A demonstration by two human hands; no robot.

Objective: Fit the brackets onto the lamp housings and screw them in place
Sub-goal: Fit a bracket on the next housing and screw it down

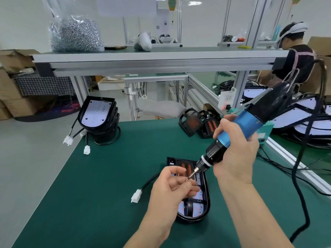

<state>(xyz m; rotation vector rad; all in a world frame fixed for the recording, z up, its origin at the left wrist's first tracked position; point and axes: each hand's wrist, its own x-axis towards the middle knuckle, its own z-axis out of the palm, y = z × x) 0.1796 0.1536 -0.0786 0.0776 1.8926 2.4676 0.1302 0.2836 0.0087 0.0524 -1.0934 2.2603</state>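
A black lamp housing (pixel 204 208) lies on the green mat (pixel 100 185), with a black bracket (pixel 189 205) lying inside it over the white panel. My right hand (pixel 236 156) grips a blue and black electric screwdriver (pixel 250 122), tilted so its bit points down and left. My left hand (pixel 172 187) hovers over the housing and pinches a small screw (pixel 186 179) at the bit's tip. A black cable with a white connector (pixel 136 196) runs out of the housing to the left.
A stack of black housings (pixel 100 117) with cables stands at the mat's far left. Two brackets (pixel 198 125) lie at the back. More housings (pixel 304 120) pile up on the right. A bag of screws (pixel 77 34) sits on the shelf. Another person (pixel 297 51) works behind.
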